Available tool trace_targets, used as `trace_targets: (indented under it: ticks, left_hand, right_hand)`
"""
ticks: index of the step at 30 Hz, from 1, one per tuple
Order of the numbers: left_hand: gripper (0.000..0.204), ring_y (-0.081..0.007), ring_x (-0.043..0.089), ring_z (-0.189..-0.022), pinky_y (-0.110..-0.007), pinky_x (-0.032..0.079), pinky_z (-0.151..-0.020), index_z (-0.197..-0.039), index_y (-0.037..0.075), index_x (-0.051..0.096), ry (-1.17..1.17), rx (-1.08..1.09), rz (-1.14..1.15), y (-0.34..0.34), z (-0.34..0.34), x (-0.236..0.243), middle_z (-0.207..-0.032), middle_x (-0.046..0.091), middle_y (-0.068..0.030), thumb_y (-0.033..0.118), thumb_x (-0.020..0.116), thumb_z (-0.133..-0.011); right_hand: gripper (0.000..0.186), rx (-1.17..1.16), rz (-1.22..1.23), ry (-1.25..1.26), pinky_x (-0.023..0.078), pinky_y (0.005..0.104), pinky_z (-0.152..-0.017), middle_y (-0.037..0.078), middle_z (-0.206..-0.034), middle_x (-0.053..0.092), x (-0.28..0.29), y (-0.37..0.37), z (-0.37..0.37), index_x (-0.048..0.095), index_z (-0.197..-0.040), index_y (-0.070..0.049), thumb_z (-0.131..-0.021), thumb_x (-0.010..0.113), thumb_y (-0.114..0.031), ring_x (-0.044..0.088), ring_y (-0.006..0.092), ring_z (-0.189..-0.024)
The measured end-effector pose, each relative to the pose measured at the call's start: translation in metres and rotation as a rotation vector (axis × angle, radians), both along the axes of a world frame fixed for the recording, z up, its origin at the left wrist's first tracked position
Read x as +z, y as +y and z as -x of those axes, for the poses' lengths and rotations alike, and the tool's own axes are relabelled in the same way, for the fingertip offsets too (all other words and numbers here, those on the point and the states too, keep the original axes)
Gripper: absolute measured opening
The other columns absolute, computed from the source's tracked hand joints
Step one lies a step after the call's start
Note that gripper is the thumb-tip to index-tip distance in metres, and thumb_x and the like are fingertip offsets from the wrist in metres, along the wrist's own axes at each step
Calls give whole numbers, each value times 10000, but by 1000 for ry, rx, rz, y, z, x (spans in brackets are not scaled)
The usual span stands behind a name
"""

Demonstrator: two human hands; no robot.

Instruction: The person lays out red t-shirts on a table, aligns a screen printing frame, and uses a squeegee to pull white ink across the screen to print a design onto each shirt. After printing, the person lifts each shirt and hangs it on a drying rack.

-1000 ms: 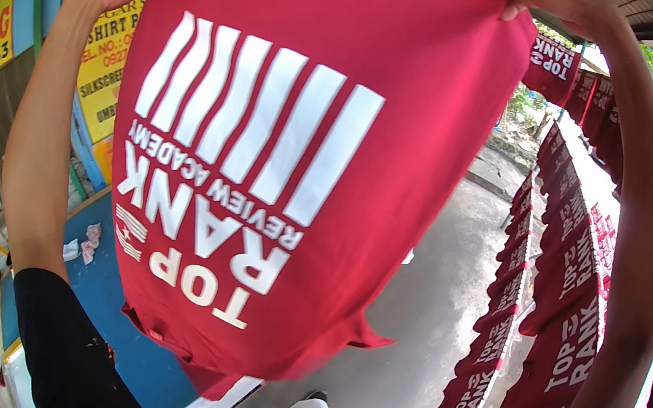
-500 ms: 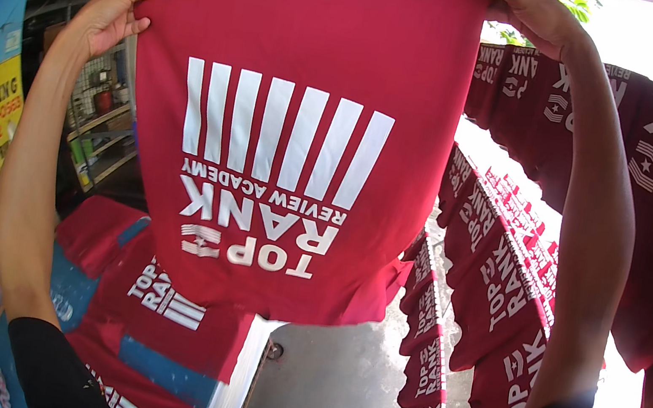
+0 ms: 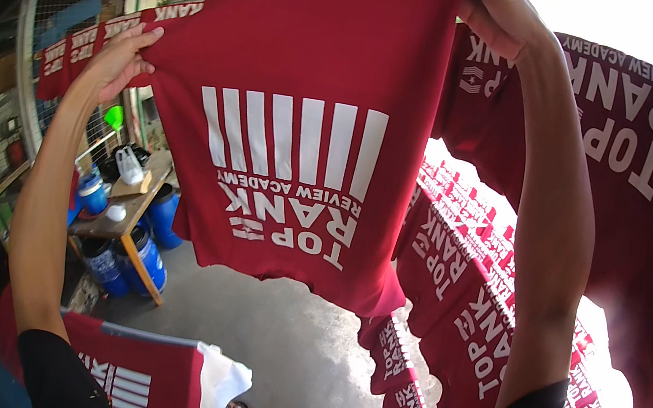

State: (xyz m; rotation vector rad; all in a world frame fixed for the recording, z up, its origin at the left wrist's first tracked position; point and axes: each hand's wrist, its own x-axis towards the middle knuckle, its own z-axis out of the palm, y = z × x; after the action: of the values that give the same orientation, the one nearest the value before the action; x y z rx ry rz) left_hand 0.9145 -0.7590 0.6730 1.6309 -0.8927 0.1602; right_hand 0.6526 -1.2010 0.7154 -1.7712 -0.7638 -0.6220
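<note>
A dark red T-shirt [image 3: 317, 49] hangs upside down in front of me, its white stripes and lettering inverted. My left hand [image 3: 120, 62] pinches one corner of its hem, thumb and fingers closed on the cloth. Raised higher, at the top edge of the view, my right hand [image 3: 506, 15] grips the opposite corner, its fingertips partly cut off. The cloth slants up between both hands, and its neck end droops over the floor.
Rows of printed red shirts [image 3: 446, 308] hang on the right, with a closer row [image 3: 558, 147] above. More hang at far left [image 3: 82, 50]. Below left, a printed shirt [image 3: 139, 362] lies over a table. A wooden table [image 3: 105, 224] stands among blue drums [image 3: 162, 216] on concrete.
My view has swung, bringing the wooden table and blue drums in at left. Both hands still hold the T-shirt; the left hand sits lower in view and the cloth slants more.
</note>
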Motion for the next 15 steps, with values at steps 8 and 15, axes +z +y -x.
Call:
trace_targets:
  ticks: [8,15]
  left_hand:
    - [595,-89,626,-990,-278,499,-942,-1506,21,526,-127,-225,-30,-131,-165,4,-1093,695,10,108,735,-956]
    - [469,-82,665,-1059,-268,565,-797,-1472,39,581,-253,-375,-124,-267,-274,12,-1275,718,-28,200,704,-1050]
  right_hand:
    - [192,-207,202,-25,581,303,-970,96,-1050,765,59,-66,-75,725,-1098,13,-912,677,0,735,174,-1028]
    - [274,-648,335,-37,597,290,-893,72,-1010,749,102,-117,-95,673,-1163,-19,-897,665,46,723,148,-967]
